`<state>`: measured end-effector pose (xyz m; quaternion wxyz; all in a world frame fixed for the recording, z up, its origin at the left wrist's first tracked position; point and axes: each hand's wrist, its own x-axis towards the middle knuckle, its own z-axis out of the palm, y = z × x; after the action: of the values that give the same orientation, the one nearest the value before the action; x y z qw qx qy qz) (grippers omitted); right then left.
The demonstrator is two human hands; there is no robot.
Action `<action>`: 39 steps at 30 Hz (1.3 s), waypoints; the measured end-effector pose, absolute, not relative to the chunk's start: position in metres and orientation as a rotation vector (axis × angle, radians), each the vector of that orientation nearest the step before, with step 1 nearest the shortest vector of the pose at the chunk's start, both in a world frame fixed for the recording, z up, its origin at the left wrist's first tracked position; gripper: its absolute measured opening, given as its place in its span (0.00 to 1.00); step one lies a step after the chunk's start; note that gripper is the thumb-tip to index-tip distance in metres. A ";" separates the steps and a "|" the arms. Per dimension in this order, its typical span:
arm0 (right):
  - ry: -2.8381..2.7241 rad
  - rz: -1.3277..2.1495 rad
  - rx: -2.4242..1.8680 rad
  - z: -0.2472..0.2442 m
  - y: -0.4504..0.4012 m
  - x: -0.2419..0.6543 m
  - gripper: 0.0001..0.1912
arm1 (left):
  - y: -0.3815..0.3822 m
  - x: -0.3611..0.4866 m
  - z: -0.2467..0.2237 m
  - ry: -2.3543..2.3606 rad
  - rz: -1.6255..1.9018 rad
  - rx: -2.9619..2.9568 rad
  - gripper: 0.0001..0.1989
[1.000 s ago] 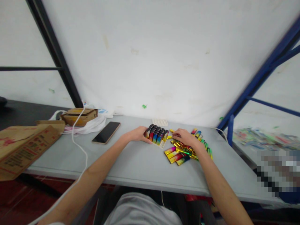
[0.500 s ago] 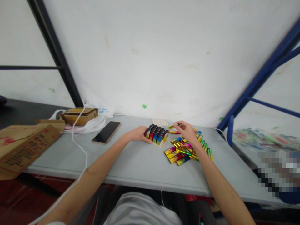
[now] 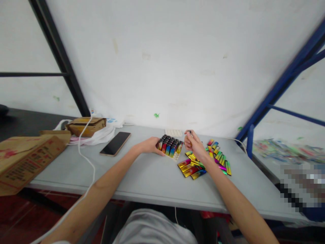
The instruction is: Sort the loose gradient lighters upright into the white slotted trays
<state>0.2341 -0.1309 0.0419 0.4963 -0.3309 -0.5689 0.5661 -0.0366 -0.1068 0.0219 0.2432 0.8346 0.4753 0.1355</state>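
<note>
Upright lighters [image 3: 168, 145] with black tops and shiny coloured bodies stand packed in rows in a white tray [image 3: 175, 157]. My left hand [image 3: 151, 146] grips the left side of this block, thumb in front and fingers behind. Just right of the block, my right hand [image 3: 192, 142] is raised with its fingers closed around a single lighter [image 3: 189, 131]. Only that lighter's dark top shows; the fingers hide the rest. Below and right of this hand lies a loose pile of metallic lighters [image 3: 189, 168], partly covered by my wrist.
A second white tray [image 3: 173, 133] lies near the wall. To the left are a phone [image 3: 115, 143], a small cardboard box [image 3: 86, 126] on white plastic and a larger carton [image 3: 30, 159]. A white cable [image 3: 92, 166] crosses by my left forearm. The grey table [image 3: 142, 183] meets the wall behind.
My right hand has turned up and moved slightly left towards the block, bringing the lighter upright in its fingers. My left hand and the block have stayed put.
</note>
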 end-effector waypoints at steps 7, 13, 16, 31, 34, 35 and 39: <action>-1.364 1.243 -1.000 0.023 -0.126 0.222 0.34 | -0.106 -0.037 0.021 1.295 0.387 2.281 0.33; -1.310 1.147 -1.088 0.024 -0.127 0.220 0.26 | -0.107 -0.036 0.022 1.311 0.368 2.276 0.33; -1.322 1.172 -1.089 0.025 -0.126 0.222 0.27 | -0.107 -0.036 0.022 1.315 0.366 2.290 0.33; -1.372 1.127 -1.070 0.033 -0.129 0.227 0.25 | -0.107 -0.036 0.023 1.295 0.370 2.269 0.33; -1.358 1.134 -1.059 0.031 -0.126 0.228 0.28 | -0.106 -0.037 0.021 1.284 0.375 2.279 0.33; -1.364 1.138 -1.045 0.031 -0.125 0.229 0.30 | -0.105 -0.037 0.021 1.279 0.379 2.279 0.33; -1.415 1.185 -0.913 0.035 -0.124 0.233 0.32 | -0.105 -0.038 0.020 1.275 0.392 2.283 0.33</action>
<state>0.2334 -0.1243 0.0346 0.5153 -0.3800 -0.5889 0.4933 -0.0377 -0.1055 0.0201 0.2462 0.8369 0.4673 0.1437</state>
